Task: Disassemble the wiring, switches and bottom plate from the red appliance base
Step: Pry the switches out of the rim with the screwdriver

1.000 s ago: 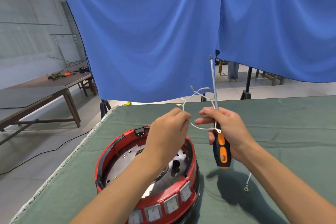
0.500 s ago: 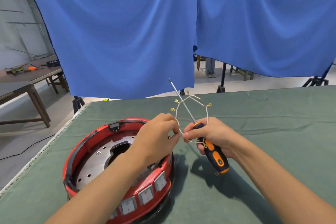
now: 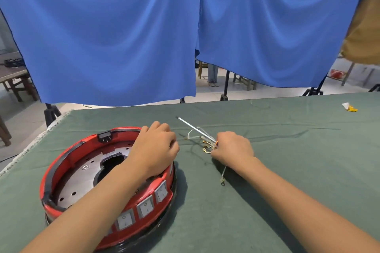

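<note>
Both hands have dropped since half a second ago: then they held the white wiring up in the air between them, now my right hand is down on the green table cloth just right of the red appliance base, and my left hand hangs over the base's far-right rim. The right hand's fingers are curled round the screwdriver, whose shaft points away and left, and seem to pinch the wiring bundle too; its brass terminals lie on the cloth beside the knuckles, one ring-ended lead trailing toward me. The left hand's fingers are curled loosely; whether they grip anything I cannot tell.

Wiring looks to be free of the base, so I judge this step is setting it aside. To do it well, I would let the bundle go fully, clear of the base, before turning the screwdriver on the switches along the near wall and the steel bottom plate inside.
</note>
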The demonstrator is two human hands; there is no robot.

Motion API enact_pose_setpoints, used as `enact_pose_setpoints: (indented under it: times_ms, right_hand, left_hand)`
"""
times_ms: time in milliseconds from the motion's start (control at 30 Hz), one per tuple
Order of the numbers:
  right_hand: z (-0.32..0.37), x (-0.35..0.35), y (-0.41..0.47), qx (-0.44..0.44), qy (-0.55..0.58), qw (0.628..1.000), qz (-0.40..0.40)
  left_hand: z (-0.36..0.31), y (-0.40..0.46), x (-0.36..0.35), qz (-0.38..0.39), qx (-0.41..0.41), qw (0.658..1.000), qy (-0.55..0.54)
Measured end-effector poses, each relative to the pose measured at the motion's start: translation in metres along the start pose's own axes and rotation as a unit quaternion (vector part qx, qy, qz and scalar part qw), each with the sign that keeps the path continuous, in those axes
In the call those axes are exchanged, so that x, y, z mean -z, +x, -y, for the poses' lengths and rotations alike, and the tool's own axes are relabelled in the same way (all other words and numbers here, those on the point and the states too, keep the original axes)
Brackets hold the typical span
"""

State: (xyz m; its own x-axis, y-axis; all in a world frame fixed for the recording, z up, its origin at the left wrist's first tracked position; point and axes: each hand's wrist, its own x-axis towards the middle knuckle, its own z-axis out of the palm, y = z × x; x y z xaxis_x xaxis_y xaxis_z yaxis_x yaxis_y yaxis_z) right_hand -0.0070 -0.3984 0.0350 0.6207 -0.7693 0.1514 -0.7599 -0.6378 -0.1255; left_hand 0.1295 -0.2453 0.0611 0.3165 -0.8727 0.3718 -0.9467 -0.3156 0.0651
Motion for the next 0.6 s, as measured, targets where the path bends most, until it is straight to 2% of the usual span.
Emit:
enact_pose_setpoints:
  times_ms: [133,200,267,367,433,600]
  right_hand:
    - [0.001,0.011,0.002,-0.017,0.083,0.984,0.160]
    - [-0.004,0.017,-0.002,-0.020,0.143,0.969,0.200]
    - [-0.007,0.015,-0.009,-0.034,0.178,0.971,0.159]
    - [-0.004,0.002,-0.017,-0.057,0.157,0.986,0.017]
    - [-0.001,0.000,-0.019,-0.053,0.181,0.981,-0.040]
    - [0.006,0.002,-0.015,0.001,0.348,0.937,-0.030]
  left_hand:
    - [0.001,0.003,-0.002,0.045,0.015,0.998,0.028]
    - [0.002,0.007,-0.003,0.053,0.025,0.998,0.032]
    - [0.001,0.013,-0.005,0.057,0.040,0.997,0.035]
    - [0.000,0.024,-0.008,0.055,0.061,0.996,0.031]
    - [-0.001,0.029,-0.006,0.054,0.070,0.996,0.023]
    - [-0.002,0.015,0.015,-0.008,0.080,0.991,-0.108]
